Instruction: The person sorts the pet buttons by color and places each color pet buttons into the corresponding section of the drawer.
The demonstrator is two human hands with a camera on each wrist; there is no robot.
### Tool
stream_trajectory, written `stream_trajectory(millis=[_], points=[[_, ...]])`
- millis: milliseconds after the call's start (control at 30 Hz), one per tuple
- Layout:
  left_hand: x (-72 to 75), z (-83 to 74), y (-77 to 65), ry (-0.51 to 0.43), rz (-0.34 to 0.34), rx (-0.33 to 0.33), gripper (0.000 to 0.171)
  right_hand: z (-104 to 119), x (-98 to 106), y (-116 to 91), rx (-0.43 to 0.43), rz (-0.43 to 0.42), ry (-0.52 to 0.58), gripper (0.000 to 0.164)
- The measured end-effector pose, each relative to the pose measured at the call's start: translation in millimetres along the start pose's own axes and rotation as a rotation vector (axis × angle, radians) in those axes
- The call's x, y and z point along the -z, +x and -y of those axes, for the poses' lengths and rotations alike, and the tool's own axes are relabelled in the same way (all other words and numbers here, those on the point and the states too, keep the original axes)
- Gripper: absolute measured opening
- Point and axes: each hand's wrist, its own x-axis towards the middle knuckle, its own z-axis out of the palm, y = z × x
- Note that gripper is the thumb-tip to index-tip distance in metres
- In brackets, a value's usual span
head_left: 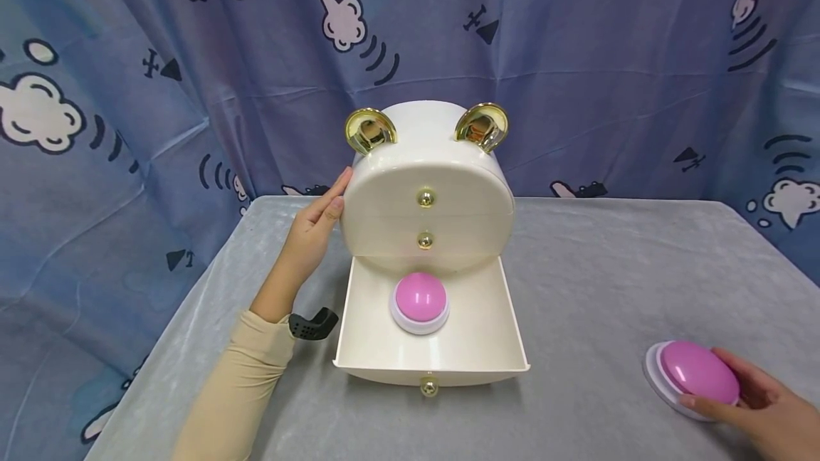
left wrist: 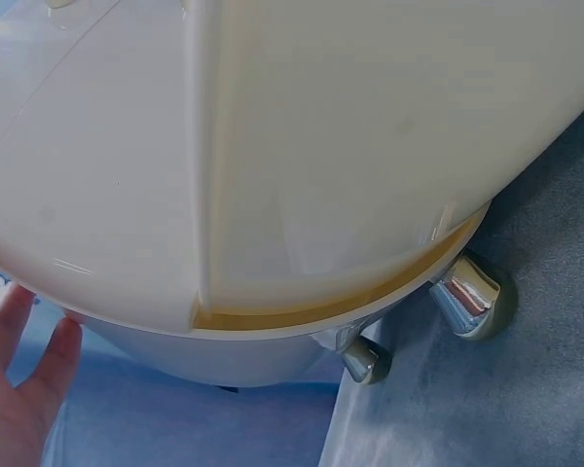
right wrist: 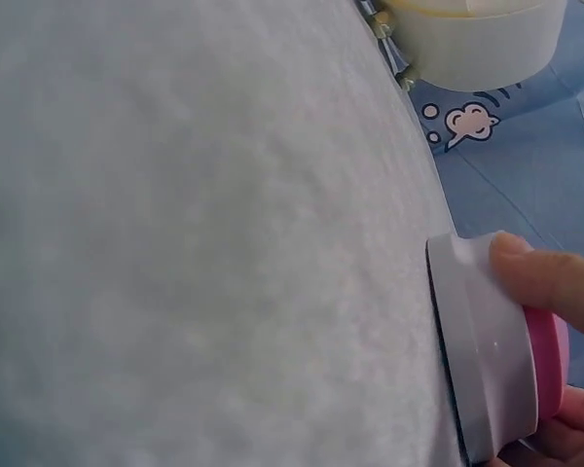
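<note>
A white drawer box (head_left: 426,169) with gold ears stands in the middle of the table. Its bottom drawer (head_left: 368,347) is pulled out, and a pink push button (head_left: 420,299) on a white base sits inside. My left hand (head_left: 312,230) rests its fairly straight fingers against the box's left side. In the left wrist view, the fingertips of that hand (left wrist: 29,379) meet the box's edge. Far to the right, my right hand (head_left: 769,407) grips a second pink push button (head_left: 698,372), thumb and fingers on opposite sides. Its white base (right wrist: 482,350) is at the tabletop; whether it is slightly raised, I cannot tell.
A grey cloth covers the table (head_left: 596,269). Behind it hangs a blue patterned curtain (head_left: 423,34). Two closed drawers with gold knobs (head_left: 426,240) are above the pulled-out one, whose own knob (head_left: 429,386) points forward. A black band (head_left: 314,324) is on the left wrist.
</note>
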Motion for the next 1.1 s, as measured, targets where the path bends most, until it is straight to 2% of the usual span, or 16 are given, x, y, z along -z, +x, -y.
stream_trajectory(millis=[133, 300, 467, 667, 867, 1100], points=[[-0.3, 0.8, 0.6, 0.012, 0.0, 0.002, 0.045, 18, 1, -12, 0.031, -0.014, -0.02, 0.12], [-0.1, 2.2, 1.0, 0.015, -0.001, 0.003, 0.045, 62, 0, -41, 0.147, -0.074, 0.023, 0.111], [-0.1, 2.5, 0.7, 0.004, -0.002, 0.005, 0.044, 104, -8, -71, 0.326, -0.028, -0.023, 0.108], [-0.8, 1.5, 0.5, -0.023, -0.005, 0.005, 0.044, 142, -29, -100, 0.518, 0.056, -0.061, 0.101], [0.7, 3.1, 1.3, -0.006, -0.004, 0.007, 0.045, 170, -54, -120, 0.722, 0.114, -0.052, 0.09], [0.6, 2.7, 1.3, -0.005, -0.005, 0.011, 0.045, 191, -82, -129, 0.944, 0.188, -0.027, 0.082]])
